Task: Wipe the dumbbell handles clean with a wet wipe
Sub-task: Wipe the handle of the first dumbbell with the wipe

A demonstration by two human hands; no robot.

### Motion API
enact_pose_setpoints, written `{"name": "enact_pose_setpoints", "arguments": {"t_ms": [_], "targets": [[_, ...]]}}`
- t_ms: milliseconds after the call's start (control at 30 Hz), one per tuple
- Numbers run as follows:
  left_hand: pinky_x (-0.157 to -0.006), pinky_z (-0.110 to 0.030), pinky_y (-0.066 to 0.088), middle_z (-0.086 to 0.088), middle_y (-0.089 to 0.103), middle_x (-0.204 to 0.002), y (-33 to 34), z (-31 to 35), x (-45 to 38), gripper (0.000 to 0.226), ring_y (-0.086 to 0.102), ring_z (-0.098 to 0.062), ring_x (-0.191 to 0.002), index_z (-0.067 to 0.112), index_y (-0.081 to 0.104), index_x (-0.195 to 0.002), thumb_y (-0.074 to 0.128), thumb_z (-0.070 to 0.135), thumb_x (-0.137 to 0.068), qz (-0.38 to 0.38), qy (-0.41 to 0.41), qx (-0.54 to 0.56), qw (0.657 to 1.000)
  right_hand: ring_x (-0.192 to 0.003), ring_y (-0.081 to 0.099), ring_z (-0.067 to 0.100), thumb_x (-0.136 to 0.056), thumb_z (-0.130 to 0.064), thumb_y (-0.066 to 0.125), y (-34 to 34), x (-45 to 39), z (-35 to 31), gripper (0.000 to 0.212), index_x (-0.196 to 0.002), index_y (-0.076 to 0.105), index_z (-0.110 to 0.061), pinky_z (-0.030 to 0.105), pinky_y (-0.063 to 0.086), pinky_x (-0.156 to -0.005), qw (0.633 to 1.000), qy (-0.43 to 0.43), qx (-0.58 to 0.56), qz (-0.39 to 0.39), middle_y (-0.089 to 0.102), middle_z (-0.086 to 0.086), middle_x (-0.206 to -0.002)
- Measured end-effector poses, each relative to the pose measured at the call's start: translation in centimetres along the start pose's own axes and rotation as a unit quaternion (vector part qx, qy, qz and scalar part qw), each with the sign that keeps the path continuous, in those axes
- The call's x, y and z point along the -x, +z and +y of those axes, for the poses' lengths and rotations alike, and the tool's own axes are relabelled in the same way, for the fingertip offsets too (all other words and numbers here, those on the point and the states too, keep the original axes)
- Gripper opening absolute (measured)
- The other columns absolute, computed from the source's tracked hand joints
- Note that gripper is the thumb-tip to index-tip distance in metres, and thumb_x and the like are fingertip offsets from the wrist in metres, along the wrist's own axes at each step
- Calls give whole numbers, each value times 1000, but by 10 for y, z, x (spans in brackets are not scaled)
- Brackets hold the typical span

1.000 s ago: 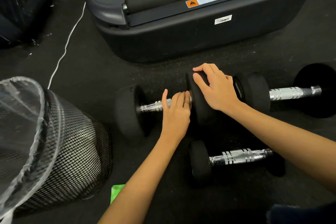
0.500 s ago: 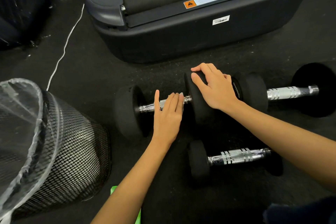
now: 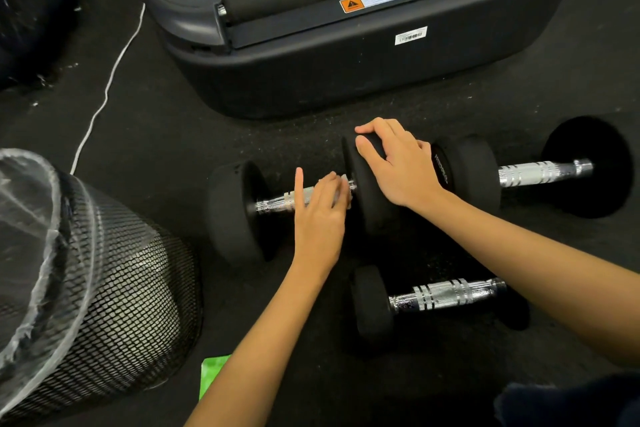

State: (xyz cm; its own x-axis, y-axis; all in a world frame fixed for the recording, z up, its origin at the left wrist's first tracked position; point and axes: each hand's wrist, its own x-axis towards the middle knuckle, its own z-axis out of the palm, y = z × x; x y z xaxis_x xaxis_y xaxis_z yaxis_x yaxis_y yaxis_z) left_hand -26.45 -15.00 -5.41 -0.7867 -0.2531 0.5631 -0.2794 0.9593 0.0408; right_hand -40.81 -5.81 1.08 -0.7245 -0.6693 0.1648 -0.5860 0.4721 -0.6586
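Three black dumbbells with chrome handles lie on the dark floor. On the left dumbbell (image 3: 235, 215), my left hand (image 3: 320, 215) presses a white wet wipe (image 3: 341, 184) against the right part of its handle (image 3: 277, 206), thumb raised. My right hand (image 3: 398, 163) rests flat on that dumbbell's right weight head (image 3: 367, 204), holding it steady. A second dumbbell (image 3: 540, 172) lies to the right. A smaller third dumbbell (image 3: 440, 295) lies nearer to me, below my right forearm.
A black mesh bin (image 3: 114, 288) with a clear plastic liner stands at the left. A green packet (image 3: 211, 374) lies on the floor by my left forearm. A treadmill base (image 3: 346, 73) sits behind the dumbbells. A white cable (image 3: 107, 87) runs across the floor at the upper left.
My left hand has loosened its wrap on the handle and now lies flatter over it, with the thumb lifted and the wipe showing at the fingertips. My right hand stays on the weight head.
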Motion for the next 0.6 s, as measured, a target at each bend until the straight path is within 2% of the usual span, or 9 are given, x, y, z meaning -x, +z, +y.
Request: {"name": "enact_pose_setpoints", "arguments": {"t_ms": [133, 233, 333, 467, 533, 600], "targets": [[-122, -49, 3, -8, 68, -112, 0, -2, -12, 36, 64, -21, -106, 8, 70, -118, 68, -2, -84, -21, -82, 153, 985, -118, 51, 14, -100, -45, 39, 0, 0, -1, 30, -123, 54, -32, 44, 26, -104, 1000, 5, -16, -3, 52, -9, -132], [-122, -50, 4, 2, 70, -103, -4, -3, -21, 27, 66, -11, -97, 14, 73, -113, 65, 6, -89, -34, -115, 196, 973, -119, 50, 14, -100, -45, 39, -1, 0, 0, 30, -123, 54, -32, 45, 27, -105, 1000, 5, -21, -9, 51, -9, -132], [-121, -54, 10, 3, 71, -111, -5, -1, -17, 29, 66, -10, -103, 14, 72, -116, 66, 8, -89, -37, -109, 184, 976, -120, 50, 14, -99, -45, 39, -3, -1, 1, 29, -122, 53, -33, 47, 26, -106, 1000, 4, -24, -14, 51, -9, -132], [-119, -58, 13, 0, 66, -127, -2, -20, 0, 41, 60, -14, -120, 13, 64, -128, 68, 7, -88, -17, -15, 114, 993, -119, 50, 14, -99, -46, 39, -2, -1, 1, 29, -121, 54, -34, 47, 26, -106, 1000, 3, -21, -15, 51, -11, -131], [-120, -57, 13, -1, 68, -124, -2, -22, 2, 38, 62, -15, -118, 11, 66, -125, 70, 9, -88, 0, -25, 106, 994, -119, 51, 14, -99, -47, 39, -1, -1, 1, 29, -121, 54, -34, 46, 27, -104, 1000, 3, -23, -10, 51, -11, -131], [-121, -52, 12, -4, 69, -120, 1, -13, -2, 34, 63, -18, -115, 8, 66, -125, 64, 10, -91, -8, -40, 84, 996, -118, 51, 14, -99, -46, 40, 0, -1, 2, 29, -121, 54, -34, 45, 27, -103, 1000, 3, -30, -8, 51, -11, -131]]}}
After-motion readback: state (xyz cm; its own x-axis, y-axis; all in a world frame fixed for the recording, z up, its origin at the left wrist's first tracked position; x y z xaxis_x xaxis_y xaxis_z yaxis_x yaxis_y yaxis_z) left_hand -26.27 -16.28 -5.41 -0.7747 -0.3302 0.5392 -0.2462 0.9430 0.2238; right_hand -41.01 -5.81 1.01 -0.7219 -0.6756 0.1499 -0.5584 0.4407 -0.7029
